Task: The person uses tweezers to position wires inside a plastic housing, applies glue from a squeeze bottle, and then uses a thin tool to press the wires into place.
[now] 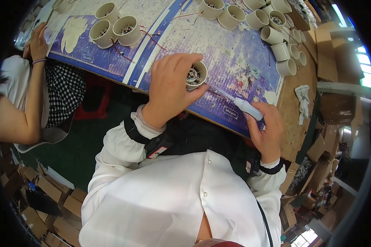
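My left hand [169,84] is wrapped round a cream, cup-shaped plastic housing [203,70], tilted so that its opening faces me. Inside it sits a small round motor [191,75]. Red wires [218,95] trail from beside the housing over the table. Between the thumb and fingers of my right hand [268,127] is a small whitish squeeze bottle [248,108]. Its long thin nozzle [221,92] points toward the housing's lower right side; whether it touches the housing, I cannot tell.
The worktable [193,39] has a worn blue and white covering. Three more housings [127,31] stand at the far left, and several cluster at the far right [272,35]. A crumpled white cloth [302,101] lies on the right edge. Another person's arm [36,82] is at the left.
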Demonstrator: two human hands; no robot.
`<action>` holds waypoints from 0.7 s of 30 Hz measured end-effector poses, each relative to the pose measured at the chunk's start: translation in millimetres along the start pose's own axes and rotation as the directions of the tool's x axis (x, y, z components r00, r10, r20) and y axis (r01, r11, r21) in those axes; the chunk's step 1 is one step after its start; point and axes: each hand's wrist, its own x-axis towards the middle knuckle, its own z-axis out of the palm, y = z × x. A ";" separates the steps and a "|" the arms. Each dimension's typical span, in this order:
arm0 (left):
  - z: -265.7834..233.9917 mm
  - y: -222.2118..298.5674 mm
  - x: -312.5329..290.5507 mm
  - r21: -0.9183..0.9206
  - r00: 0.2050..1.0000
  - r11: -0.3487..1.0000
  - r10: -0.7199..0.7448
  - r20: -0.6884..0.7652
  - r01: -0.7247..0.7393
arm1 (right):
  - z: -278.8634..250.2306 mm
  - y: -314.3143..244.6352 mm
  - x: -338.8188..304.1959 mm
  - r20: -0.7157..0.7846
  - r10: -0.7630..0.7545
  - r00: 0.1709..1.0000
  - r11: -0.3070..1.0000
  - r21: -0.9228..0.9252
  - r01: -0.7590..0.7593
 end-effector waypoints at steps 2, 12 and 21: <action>-1.5 0.9 0.3 0.005 1.000 1.000 0.004 -0.001 -0.003 | 0.3 2.8 -2.2 -0.009 0.024 1.000 0.999 0.030 -0.023; -4.9 -1.9 3.2 -0.010 0.999 0.998 0.054 -0.007 -0.054 | 20.4 20.9 -34.9 0.112 0.522 0.845 0.632 0.615 -0.472; -20.5 0.4 3.9 0.076 0.999 0.996 0.035 0.018 -0.036 | 29.0 40.2 -50.3 0.032 0.569 0.822 0.493 0.787 -0.371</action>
